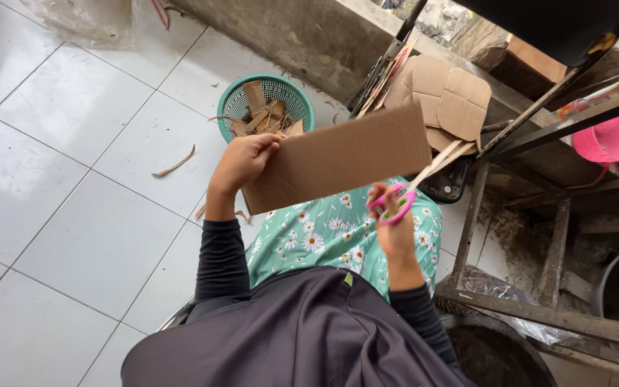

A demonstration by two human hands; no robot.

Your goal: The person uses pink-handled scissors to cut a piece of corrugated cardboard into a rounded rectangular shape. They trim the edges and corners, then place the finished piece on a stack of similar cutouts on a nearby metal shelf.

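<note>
My left hand grips the left edge of a flat brown cardboard sheet, held up over my lap. My right hand holds pink-handled scissors, whose blades reach up to the sheet's right edge. A thin cut strip of cardboard hangs off by the blades. Below the sheet shows my green skirt with white daisies.
A teal plastic basket with cardboard scraps stands on the white tiled floor behind the sheet. Loose strips lie on the tiles. Flattened cardboard leans at the back. A wooden frame and a pink bucket stand at right.
</note>
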